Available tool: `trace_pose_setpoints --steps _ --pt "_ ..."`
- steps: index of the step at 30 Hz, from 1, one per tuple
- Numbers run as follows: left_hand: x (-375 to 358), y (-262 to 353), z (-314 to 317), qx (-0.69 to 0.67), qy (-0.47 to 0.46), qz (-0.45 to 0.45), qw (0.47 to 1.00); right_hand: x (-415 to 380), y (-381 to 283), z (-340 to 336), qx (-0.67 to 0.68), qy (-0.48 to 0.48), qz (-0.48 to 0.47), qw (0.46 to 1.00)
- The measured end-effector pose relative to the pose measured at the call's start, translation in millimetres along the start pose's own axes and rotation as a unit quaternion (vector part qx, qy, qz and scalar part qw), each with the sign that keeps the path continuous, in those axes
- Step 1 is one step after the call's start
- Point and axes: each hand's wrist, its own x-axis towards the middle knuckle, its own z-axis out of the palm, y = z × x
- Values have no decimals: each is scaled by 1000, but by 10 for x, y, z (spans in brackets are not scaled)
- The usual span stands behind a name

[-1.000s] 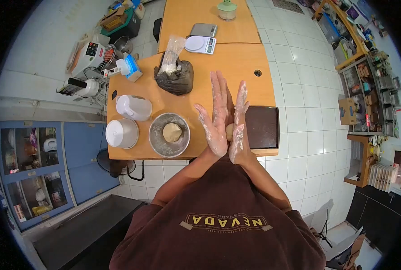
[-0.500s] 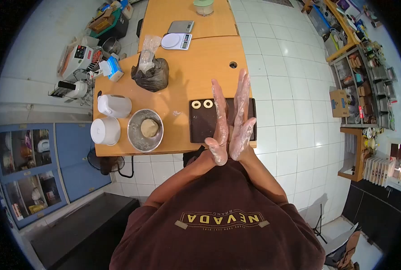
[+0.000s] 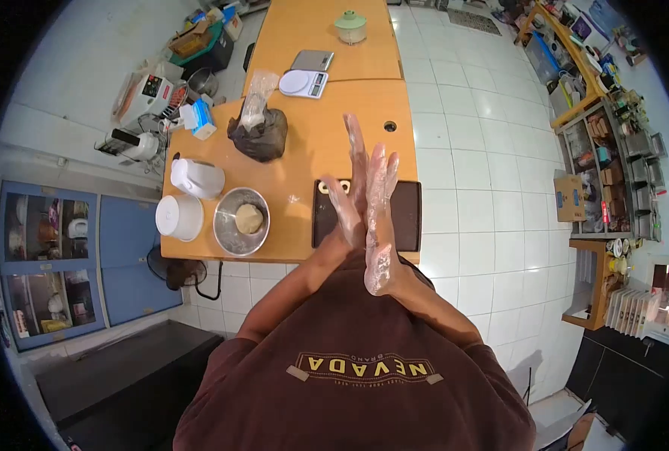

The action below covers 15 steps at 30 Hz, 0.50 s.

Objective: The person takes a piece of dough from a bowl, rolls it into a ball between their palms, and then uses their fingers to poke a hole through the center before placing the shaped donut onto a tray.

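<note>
My left hand (image 3: 352,188) and my right hand (image 3: 380,218) are raised above the near edge of the dark tray (image 3: 405,218), palms facing each other, close together. Both look whitish and floury, with fingers stretched out. Whether anything lies between the palms is hidden. Partly behind my left hand, pale dough rings (image 3: 323,187) rest at the tray's far left corner. Left of the tray, a steel bowl (image 3: 225,230) holds a lump of dough (image 3: 249,219). A small floury smudge marks the table between bowl and tray.
On the wooden table (image 3: 327,113) are a white tub (image 3: 179,218), a white jug (image 3: 198,179), a black plastic bag (image 3: 261,137), a white scale (image 3: 303,83), a grey scale (image 3: 313,60) and a green-lidded container (image 3: 350,27). Shelves (image 3: 597,165) stand at the right.
My hands have slid against each other: the left has turned, its thumb pointing away, and the right has shifted left and nearer my body. The view has shifted slightly.
</note>
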Motion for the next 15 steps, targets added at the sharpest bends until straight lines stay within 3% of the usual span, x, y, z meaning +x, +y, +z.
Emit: trace_pose_setpoints --steps 4,6,7,11,14,15 --pt "-109 159 49 195 -105 58 974 265 -19 -112 4 42 17 999" --pt "-185 212 103 177 -87 64 978 381 81 -130 63 66 28 995" --pt "-169 292 160 94 -70 69 991 391 116 -128 106 80 34 991" --pt "72 402 46 -17 -14 49 999 220 137 -18 22 17 22 999" --pt "107 331 -115 36 -15 22 999 139 40 61 8 0 36 999" --pt "53 312 -156 1 -3 -29 1000 93 29 107 11 4 35 999"
